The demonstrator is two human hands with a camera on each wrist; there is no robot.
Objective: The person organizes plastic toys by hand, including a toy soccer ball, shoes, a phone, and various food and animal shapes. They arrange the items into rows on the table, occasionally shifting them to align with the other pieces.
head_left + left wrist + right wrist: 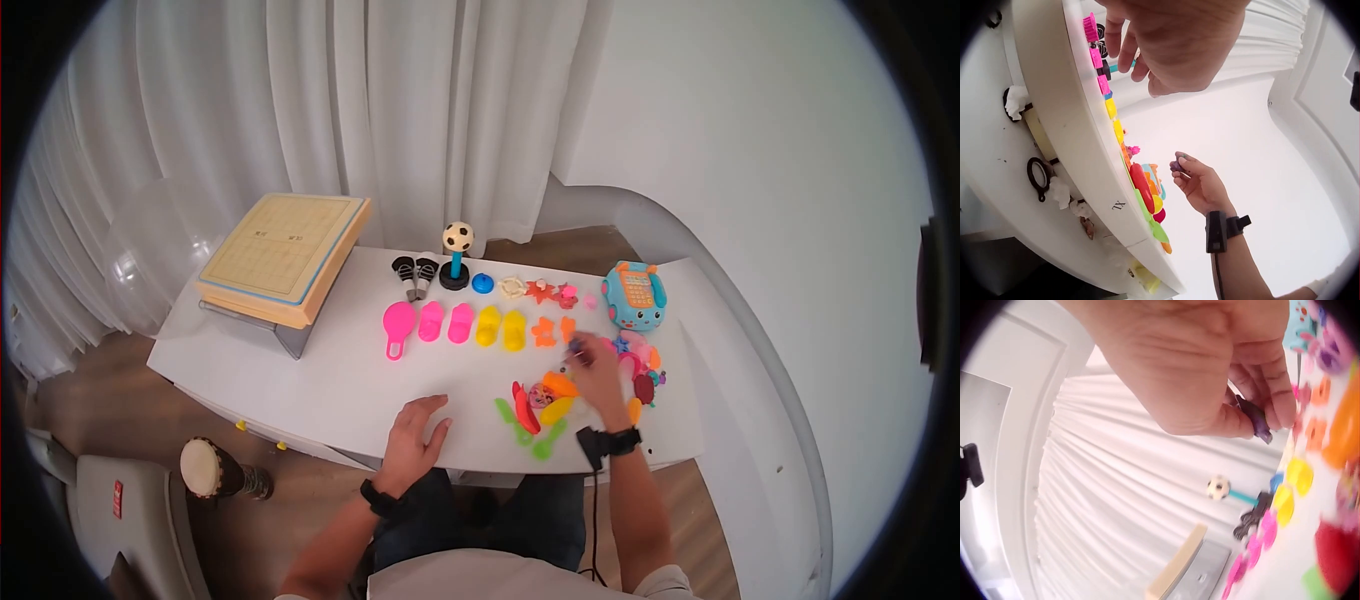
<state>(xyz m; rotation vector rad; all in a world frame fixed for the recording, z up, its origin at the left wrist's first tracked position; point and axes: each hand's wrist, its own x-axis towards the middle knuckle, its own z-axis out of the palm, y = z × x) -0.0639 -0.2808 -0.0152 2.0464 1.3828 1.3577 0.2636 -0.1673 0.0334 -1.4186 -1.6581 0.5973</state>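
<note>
Purple and dark, one small piece (1255,419) was clamped between the thumb and fingertips of the right hand (597,375), raised above the smooth white table (345,372); its exact shape was partly hidden by the fingers. The left hand (412,437) was near the table's front edge, its fingers loosely bent and slightly apart; whether they touched the surface could not be told.

Left of the right fingers stood two glossy yellow shoes (514,330), then two pink shoes (431,321), then one flat pink paddle shape (398,330) with a looped handle; two orange pieces (543,332) lay just beside those fingers. Beyond them, to the left, were two black shoes (403,270) and one black-and-white ball (458,237) on a stand; beyond, to the right, sat one blue toy telephone (637,297); nearer the person lay one curved red piece (525,408).
</note>
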